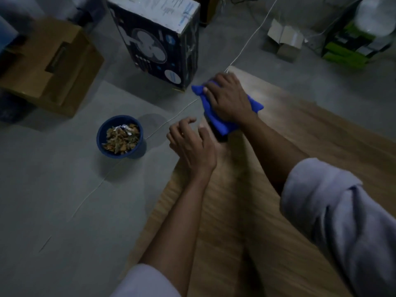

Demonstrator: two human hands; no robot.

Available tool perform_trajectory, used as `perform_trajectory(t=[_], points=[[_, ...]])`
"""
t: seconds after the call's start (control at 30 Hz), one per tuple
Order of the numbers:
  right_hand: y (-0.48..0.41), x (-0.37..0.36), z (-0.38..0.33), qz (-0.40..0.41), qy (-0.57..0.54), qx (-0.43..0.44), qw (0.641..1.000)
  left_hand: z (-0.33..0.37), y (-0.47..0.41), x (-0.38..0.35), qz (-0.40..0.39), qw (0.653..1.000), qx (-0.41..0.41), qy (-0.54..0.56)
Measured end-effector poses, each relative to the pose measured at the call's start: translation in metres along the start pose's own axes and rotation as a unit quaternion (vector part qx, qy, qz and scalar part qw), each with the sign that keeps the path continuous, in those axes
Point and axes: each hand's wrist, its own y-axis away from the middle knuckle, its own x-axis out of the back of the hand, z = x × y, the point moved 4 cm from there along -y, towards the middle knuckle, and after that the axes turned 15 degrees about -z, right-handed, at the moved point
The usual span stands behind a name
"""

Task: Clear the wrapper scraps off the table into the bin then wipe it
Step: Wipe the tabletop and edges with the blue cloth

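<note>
No legible text; print atop the fan box too blurred

One head-worn wide-angle view looks forward and steeply down from close above the desk corner; the floor and bin lie beyond, at frame left.
</note>
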Motion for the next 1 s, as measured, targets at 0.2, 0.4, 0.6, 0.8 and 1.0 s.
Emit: perform_trajectory(t=[0.2,0.4,0.6,0.8,1.0], points=[[0.079,-0.015,-0.057,-0.089,-0.093,0.107,0.986,0.025,-0.031,-0.004,0.022,0.998,0.066,0.000],[0.068,-0.022,-0.037,-0.032,-0.096,0.177,0.979,0.034,-0.033,-0.019,0.015,0.990,0.140,-0.015],[-0.022,0.008,0.068,0.063,-0.074,-0.077,0.992,0.041,-0.048,-0.070,-0.005,0.999,-0.031,-0.025],[-0.007,0.002,0.061,0.095,-0.060,-0.156,0.981,0.060,-0.078,-0.104,-0.101,0.987,-0.127,0.023],[0.095,0.006,0.155,0.094,-0.025,-0.295,0.951,0.052,-0.076,-0.125,-0.203,0.931,-0.190,-0.237]])
